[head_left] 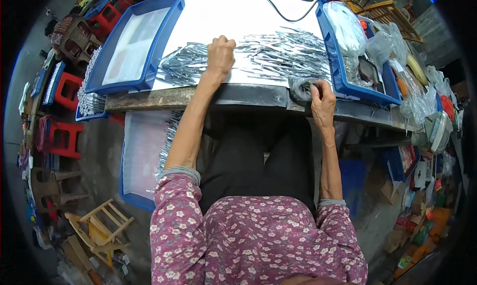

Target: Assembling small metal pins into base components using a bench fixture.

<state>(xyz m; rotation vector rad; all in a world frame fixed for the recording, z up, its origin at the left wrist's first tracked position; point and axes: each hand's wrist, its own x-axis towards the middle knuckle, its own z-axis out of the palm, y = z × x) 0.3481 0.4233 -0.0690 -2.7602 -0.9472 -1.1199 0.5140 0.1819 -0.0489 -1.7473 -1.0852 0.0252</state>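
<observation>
Two piles of thin silvery metal pieces lie on the white tabletop (238, 16): a left pile (184, 64) and a wider right pile (288, 51). My left hand (221, 55) is at the right end of the left pile, its fingers curled closed; whatever they hold is hidden. At the table's front edge sits a dark grey, rounded, cup-like bundle (299, 90), its inside dark. My right hand (323, 103) is against its right side, thumb and fingers pinched together. I cannot make out what is between those fingertips.
A blue tray (149, 69) with a white lining stands at the left. At the right, another blue tray (339, 69) holds plastic bags. Below the table is a blue-rimmed lined tray (124, 185) with more metal pieces. Red stools (67, 136) stand at left; a black cable (278, 14) lies behind.
</observation>
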